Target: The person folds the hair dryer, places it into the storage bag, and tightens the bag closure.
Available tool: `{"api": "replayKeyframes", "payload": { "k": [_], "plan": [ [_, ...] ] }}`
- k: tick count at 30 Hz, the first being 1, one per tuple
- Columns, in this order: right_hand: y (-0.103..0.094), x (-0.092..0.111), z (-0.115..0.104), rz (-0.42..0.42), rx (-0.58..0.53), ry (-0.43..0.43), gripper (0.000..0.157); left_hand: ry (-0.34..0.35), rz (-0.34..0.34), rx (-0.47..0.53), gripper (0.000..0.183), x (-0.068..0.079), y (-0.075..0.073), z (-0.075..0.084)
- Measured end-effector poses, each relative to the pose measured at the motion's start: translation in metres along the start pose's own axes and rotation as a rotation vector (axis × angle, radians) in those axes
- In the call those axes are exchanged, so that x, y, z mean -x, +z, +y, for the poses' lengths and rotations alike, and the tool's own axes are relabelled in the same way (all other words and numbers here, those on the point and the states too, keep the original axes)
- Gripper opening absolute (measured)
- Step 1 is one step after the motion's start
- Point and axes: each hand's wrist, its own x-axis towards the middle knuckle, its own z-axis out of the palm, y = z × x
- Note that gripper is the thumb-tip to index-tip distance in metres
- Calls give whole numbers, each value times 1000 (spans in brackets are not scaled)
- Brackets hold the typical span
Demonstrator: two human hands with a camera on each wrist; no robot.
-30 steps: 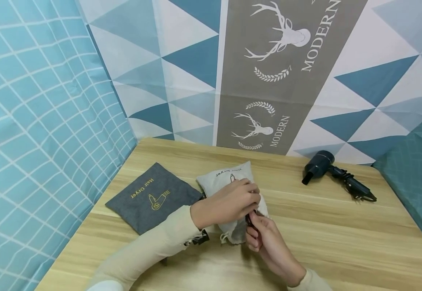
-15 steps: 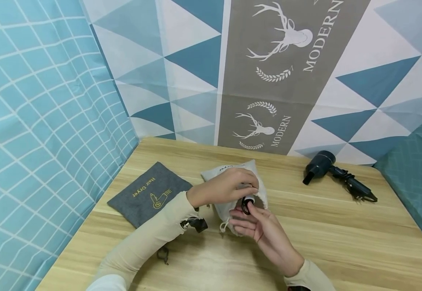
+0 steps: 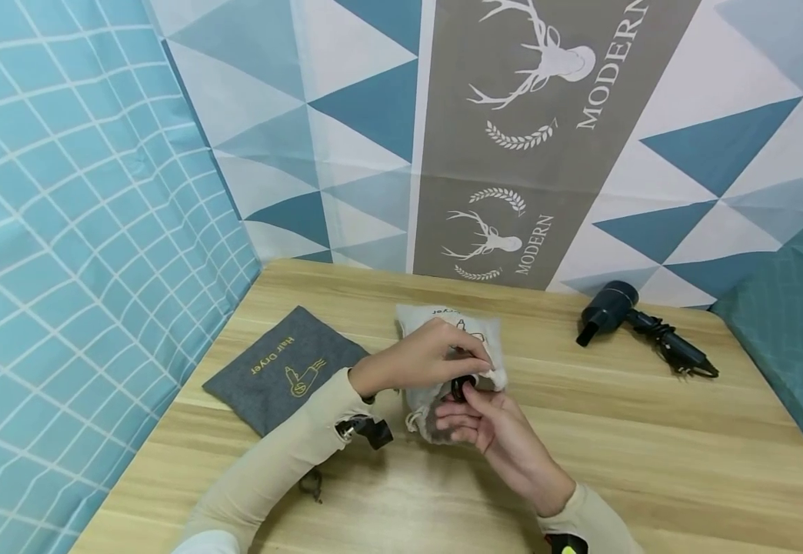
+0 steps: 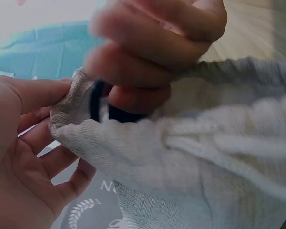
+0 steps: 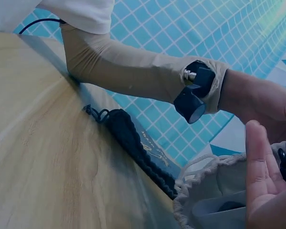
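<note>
A light grey drawstring bag, printed with a hair dryer, lies mid-table with its mouth toward me. My left hand pinches the rim of that mouth between thumb and fingers; the left wrist view shows the gathered cloth pulled up. At the opening, my right hand pinches a black looped, cord-like thing, its other fingers loosely extended underneath. Part of this thing is hidden by the bag and fingers. A smooth grey object shows inside the bag in the right wrist view.
Left of it lies a dark grey pouch with yellow hair-dryer print, its drawcord under the left forearm. A black hair dryer with bundled cord lies at the back right. Patterned walls edge the wooden table.
My left hand has shifted from atop the right hand to the bag's rim and lifted it open. The bag has turned straighter, and the black looped thing has come into sight.
</note>
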Motion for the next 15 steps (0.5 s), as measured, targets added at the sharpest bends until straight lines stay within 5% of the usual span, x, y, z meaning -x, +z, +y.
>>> {"api": "replayKeyframes", "payload": {
  "k": [5,10,15],
  "plan": [
    [-2,2,-3,-21,45,-49,21,21,11,73,15,0,1,10],
    [-2,2,-3,-78,42,-92,16,43,-4,49,16,1,0,19],
    [-2,-1,0,-49,6,-72,11,13,-20,42,17,2,0,21]
  ]
}}
